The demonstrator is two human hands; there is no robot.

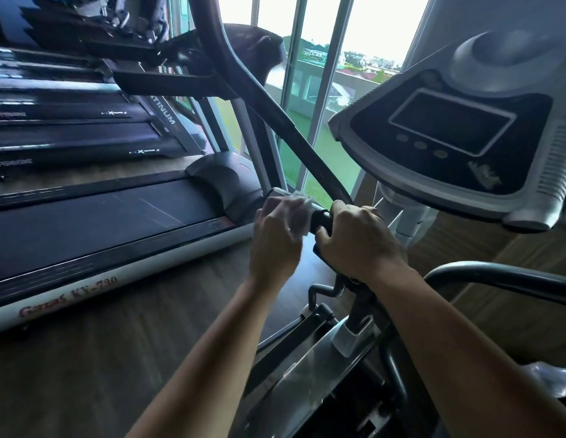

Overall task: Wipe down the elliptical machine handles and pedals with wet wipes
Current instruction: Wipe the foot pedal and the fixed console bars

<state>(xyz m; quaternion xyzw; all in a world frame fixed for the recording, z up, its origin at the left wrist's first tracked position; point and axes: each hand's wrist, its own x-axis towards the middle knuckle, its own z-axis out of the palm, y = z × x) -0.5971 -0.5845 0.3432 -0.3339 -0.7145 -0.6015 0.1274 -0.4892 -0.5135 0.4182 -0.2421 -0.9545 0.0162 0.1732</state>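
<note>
Gym, wood floor, window ahead, treadmill left. Left hand curls a wipe round the free end of the handle. Right hand grips the same handle just beside it, on the console side. Risk: the thin wipe bunches or slides off the end, leaving patches unwiped under the right palm.
</note>
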